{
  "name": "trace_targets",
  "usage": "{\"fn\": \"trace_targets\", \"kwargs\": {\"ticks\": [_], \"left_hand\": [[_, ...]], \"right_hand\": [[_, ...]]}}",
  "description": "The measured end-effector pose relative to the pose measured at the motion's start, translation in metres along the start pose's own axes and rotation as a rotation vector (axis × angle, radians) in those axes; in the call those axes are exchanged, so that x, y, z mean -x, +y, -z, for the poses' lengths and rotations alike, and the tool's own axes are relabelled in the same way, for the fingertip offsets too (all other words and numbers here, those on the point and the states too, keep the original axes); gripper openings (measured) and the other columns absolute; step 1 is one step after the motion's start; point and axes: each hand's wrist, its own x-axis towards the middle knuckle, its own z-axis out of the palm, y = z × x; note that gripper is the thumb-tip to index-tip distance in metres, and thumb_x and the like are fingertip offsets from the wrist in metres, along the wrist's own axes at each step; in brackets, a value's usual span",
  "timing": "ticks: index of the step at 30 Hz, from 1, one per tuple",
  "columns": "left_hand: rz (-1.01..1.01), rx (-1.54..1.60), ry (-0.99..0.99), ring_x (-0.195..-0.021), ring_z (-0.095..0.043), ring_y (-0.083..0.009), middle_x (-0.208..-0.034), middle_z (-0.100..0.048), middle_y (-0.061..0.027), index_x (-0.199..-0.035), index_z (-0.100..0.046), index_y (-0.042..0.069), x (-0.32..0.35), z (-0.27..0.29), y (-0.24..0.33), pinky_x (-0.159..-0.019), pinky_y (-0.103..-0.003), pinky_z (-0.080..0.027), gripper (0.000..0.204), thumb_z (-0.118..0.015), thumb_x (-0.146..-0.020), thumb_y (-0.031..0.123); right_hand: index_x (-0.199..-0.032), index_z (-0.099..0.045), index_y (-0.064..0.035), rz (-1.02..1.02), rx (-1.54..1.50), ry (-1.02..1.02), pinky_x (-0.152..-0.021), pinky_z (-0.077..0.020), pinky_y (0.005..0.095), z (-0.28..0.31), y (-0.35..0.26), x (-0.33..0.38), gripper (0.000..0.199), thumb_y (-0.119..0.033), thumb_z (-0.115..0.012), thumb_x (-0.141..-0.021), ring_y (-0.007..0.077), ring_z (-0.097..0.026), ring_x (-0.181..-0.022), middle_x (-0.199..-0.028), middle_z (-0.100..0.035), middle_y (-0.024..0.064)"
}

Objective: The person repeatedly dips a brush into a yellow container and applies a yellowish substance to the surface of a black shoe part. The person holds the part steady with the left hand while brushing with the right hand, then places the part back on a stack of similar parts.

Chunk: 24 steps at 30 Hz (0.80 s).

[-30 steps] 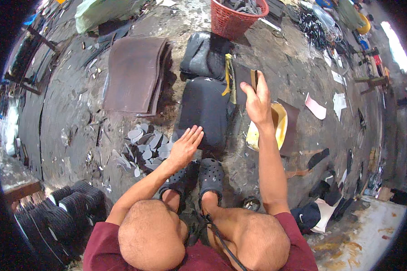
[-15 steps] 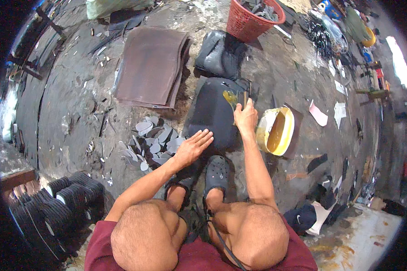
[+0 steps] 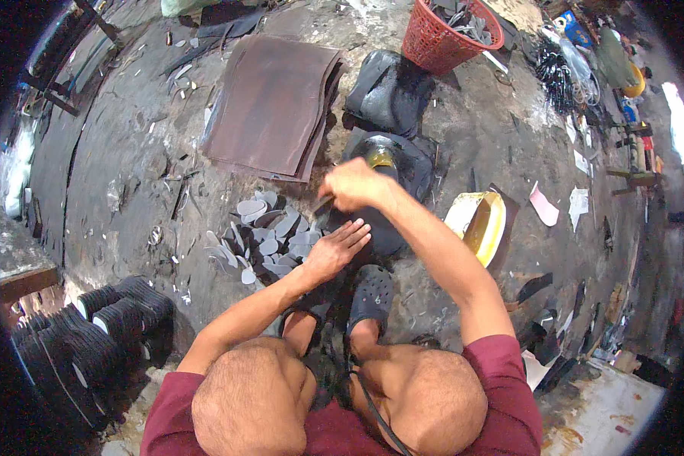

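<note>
"Fingers [image 3: 355,232] of the left hand [image 3: 328,256], head view: how are they placed?"

"Extended and palm down, lying close together with slight gaps toward the tips; they rest at about seven o'clock on the dark pad [image 3: 387,239]."

"And those of the right hand [image 3: 355,185]?"

"Curled, pinching a thin flat strip [image 3: 324,204], which projects toward eight o'clock. The right forearm [image 3: 448,254] crosses the pad from five o'clock. Whether the strip touches the pad cannot be told."

"Where does the pad itself lie?"

"On the floor, just beyond the dark clogs [image 3: 372,292]. A glossy yellow smear [image 3: 381,157] marks its twelve o'clock portion, near the right hand."

"Surrounding items, with the pad as clock centre?"

"Black bundle [image 3: 387,91], twelve o'clock, close beside it; red basket [image 3: 429,45] of grey scraps, between twelve and one, farther out; cream-and-yellow tub [image 3: 461,216], between three and four; heap of grey oval pieces [image 3: 267,242], between eight and nine; stack of brown sheets [image 3: 270,106], ten o'clock."
</note>
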Motion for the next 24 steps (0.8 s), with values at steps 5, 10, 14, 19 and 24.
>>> {"fn": "trace_targets", "kwargs": {"ticks": [5,10,14,19,24], "left_hand": [[0.014,0.017,-0.104,-0.146,-0.038,-0.0303,-0.153,-0.047,-0.0125,-0.138,-0.053,0.001,-0.023,0.010,-0.002,-0.121,-0.042,-0.033,0.065,-0.064,-0.074,0.004],[-0.025,-0.012,-0.091,-0.147,-0.035,-0.0305,-0.153,-0.046,-0.0130,-0.140,-0.052,0.000,-0.022,0.002,-0.004,-0.122,-0.043,-0.031,0.069,-0.065,-0.072,0.002],[-0.021,0.011,-0.072,-0.148,-0.034,-0.0306,-0.153,-0.045,-0.0141,-0.139,-0.052,-0.001,-0.018,0.001,-0.001,-0.123,-0.044,-0.029,0.065,-0.063,-0.075,0.004],[0.042,-0.129,-0.077,-0.148,-0.034,-0.0324,-0.152,-0.046,-0.0152,-0.138,-0.054,-0.002,-0.013,-0.004,0.014,-0.123,-0.044,-0.028,0.059,-0.059,-0.080,0.009],[0.074,-0.063,-0.122,-0.147,-0.036,-0.0329,-0.152,-0.046,-0.0151,-0.137,-0.055,-0.002,-0.025,-0.001,0.014,-0.123,-0.044,-0.029,0.059,-0.059,-0.079,0.010]], "right_hand": [[-0.118,-0.073,-0.0305,-0.422,-0.061,0.561,-0.082,-0.0565,0.0486,0.016,0.052,0.061,0.036,-0.023,-0.065,-0.084,0.0337,-0.071,-0.099,-0.105,-0.074,0.0124],[-0.131,-0.063,-0.0229,-0.721,-0.190,0.625,-0.090,-0.0534,0.0497,0.019,0.095,0.097,0.039,-0.031,-0.062,-0.092,0.0373,-0.068,-0.107,-0.114,-0.071,0.0163],[-0.126,-0.065,-0.0223,-0.725,-0.142,0.449,-0.089,-0.0537,0.0536,0.002,0.082,0.071,0.037,-0.030,-0.063,-0.090,0.0369,-0.070,-0.104,-0.111,-0.072,0.0174],[-0.091,-0.077,-0.0092,-0.381,0.138,0.187,-0.078,-0.0572,0.0492,0.009,0.040,0.015,0.020,-0.017,-0.068,-0.075,0.0353,-0.073,-0.093,-0.096,-0.075,0.0167],[-0.088,-0.078,-0.0081,-0.421,0.289,0.393,-0.075,-0.0577,0.0459,-0.004,0.041,0.030,0.019,-0.021,-0.073,-0.075,0.0315,-0.074,-0.089,-0.089,-0.076,0.0138]]}}
